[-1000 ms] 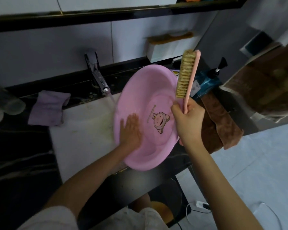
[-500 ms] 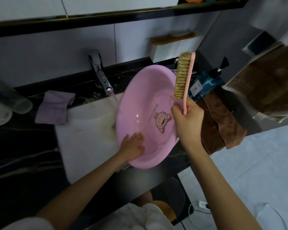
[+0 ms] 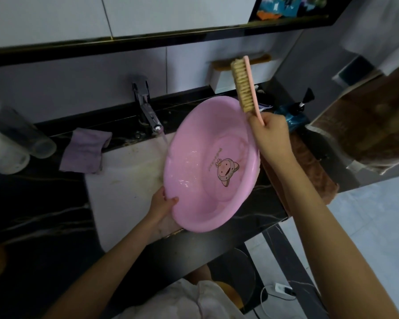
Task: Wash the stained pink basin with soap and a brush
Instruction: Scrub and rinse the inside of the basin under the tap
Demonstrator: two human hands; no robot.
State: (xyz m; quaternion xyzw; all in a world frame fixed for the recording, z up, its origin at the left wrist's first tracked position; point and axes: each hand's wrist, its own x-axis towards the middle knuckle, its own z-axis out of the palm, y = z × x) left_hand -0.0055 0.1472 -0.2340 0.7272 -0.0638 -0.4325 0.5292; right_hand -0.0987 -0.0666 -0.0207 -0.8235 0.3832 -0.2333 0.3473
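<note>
The pink basin [image 3: 195, 143], with a cartoon figure printed inside, is tilted over the white sink [image 3: 124, 180], its inside facing me. My left hand [image 3: 161, 203] grips its lower left rim, thumb over the edge. My right hand [image 3: 271, 132] holds the pink handle of a scrubbing brush [image 3: 242, 86] upright above the basin's right rim, tan bristles facing left. The brush is clear of the basin. Water runs from the chrome tap [image 3: 148, 109] down just past the basin's left edge.
A purple cloth [image 3: 84, 149] lies on the black counter left of the sink, with clear cups [image 3: 16, 146] further left. A blue pump bottle [image 3: 295, 113] and brown towels [image 3: 313, 166] sit to the right. A white box [image 3: 237, 74] stands on the back ledge.
My left hand slid from the basin's inside down to its lower left rim and now grips it. The brush stays raised in my right hand.
</note>
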